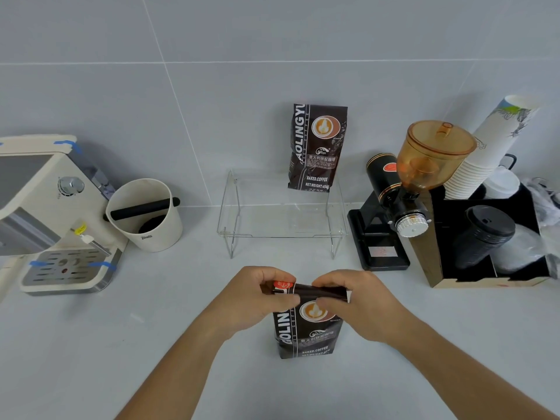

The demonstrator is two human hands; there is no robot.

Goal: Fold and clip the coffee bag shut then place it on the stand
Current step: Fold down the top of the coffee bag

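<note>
A dark brown coffee bag point(306, 331) stands upright on the grey counter in front of me, its top rolled down into a fold. My left hand point(254, 298) pinches the left end of the fold, where a red clip point(283, 284) shows between the fingers. My right hand point(357, 301) grips the right end of the fold. A clear acrylic stand point(242, 219) sits beyond the bag, against the wall. A second, identical coffee bag point(316, 147) stands on the stand's right side, leaning on the wall.
A cream espresso machine point(51, 213) and a white knock box point(145, 213) are at the left. A black grinder with an amber hopper point(403, 195) stands right of the stand, beside a black organiser point(439, 262) holding paper cups and lids.
</note>
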